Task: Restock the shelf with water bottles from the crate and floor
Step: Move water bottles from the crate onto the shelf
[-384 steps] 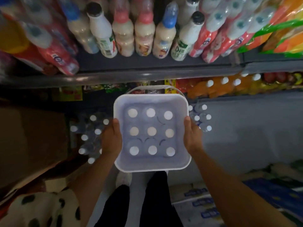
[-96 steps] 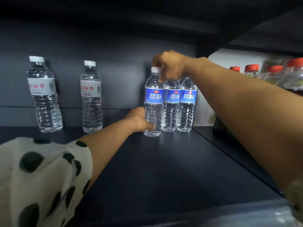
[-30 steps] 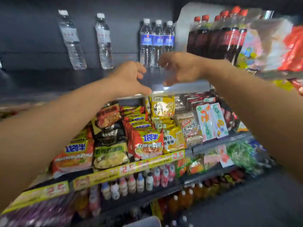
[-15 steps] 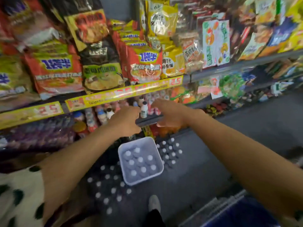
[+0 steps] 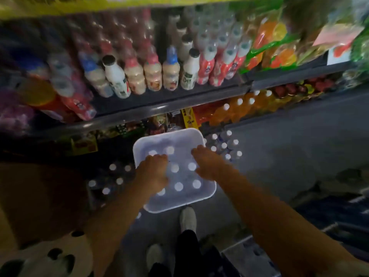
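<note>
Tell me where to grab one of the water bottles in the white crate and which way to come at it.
Grip a bottle at the neck just under its white cap, coming straight down from above. The bottles stand upright and packed inside the white crate, so only the caps show and the walls likely block any side approach. Both the left hand and right hand hover over them.

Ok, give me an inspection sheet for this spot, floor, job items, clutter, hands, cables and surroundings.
Surface: grey floor, dim.
Job's things: white crate on the floor holding white-capped water bottles; loose bottle groups on the floor to its left and right.
Clutter: cardboard box at left.
Hands: left hand and right hand reach into the crate; grip blurred.
Cables: nothing seen.
Surroundings: shelf of milk drink bottles; orange drinks below.
</note>
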A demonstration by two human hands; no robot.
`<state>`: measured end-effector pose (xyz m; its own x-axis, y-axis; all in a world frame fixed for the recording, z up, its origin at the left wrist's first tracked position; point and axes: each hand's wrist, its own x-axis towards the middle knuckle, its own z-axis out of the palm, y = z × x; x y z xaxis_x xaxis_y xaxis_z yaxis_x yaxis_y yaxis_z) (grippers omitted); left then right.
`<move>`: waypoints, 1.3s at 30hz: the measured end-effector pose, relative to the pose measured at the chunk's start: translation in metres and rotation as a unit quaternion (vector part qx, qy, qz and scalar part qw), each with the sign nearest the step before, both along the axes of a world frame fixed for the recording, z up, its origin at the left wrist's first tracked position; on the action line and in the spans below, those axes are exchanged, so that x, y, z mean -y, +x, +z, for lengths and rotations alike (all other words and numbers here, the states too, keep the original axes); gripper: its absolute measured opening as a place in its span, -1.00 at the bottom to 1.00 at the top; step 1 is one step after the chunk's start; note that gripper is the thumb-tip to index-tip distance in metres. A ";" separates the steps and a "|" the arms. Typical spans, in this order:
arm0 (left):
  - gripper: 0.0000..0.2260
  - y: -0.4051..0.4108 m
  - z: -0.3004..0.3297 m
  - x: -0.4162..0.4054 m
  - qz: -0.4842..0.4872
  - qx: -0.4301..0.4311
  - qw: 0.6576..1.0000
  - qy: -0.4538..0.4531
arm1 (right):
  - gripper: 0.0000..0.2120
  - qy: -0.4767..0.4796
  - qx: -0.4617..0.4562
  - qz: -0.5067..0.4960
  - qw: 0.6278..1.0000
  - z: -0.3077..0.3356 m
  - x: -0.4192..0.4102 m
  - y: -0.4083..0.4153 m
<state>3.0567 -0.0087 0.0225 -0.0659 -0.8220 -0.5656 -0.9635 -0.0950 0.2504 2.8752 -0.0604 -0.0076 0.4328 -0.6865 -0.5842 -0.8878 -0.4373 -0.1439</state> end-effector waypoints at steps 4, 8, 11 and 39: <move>-0.57 0.003 -0.059 -0.005 0.017 -0.049 0.999 0.016 | -0.53 -0.010 -0.048 0.044 0.998 -0.060 -0.010 0.014; -0.51 0.013 -0.084 -0.011 0.018 -0.096 0.995 0.027 | -0.59 -0.034 -0.063 0.032 0.997 -0.084 -0.015 0.022; -0.51 0.016 -0.086 -0.012 0.020 -0.075 0.996 0.031 | -0.61 -0.035 -0.063 0.037 0.997 -0.084 -0.010 0.026; -0.42 0.010 0.285 -0.005 0.033 -0.394 0.897 -0.198 | -0.74 -0.202 0.160 0.105 0.961 0.520 -0.007 0.035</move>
<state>3.0670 -0.0038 0.3073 -0.2600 -0.9652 -0.0270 -0.4680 0.1015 0.8779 2.9105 -0.0530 0.5129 0.6994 -0.7073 -0.1028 -0.7127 -0.6791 -0.1761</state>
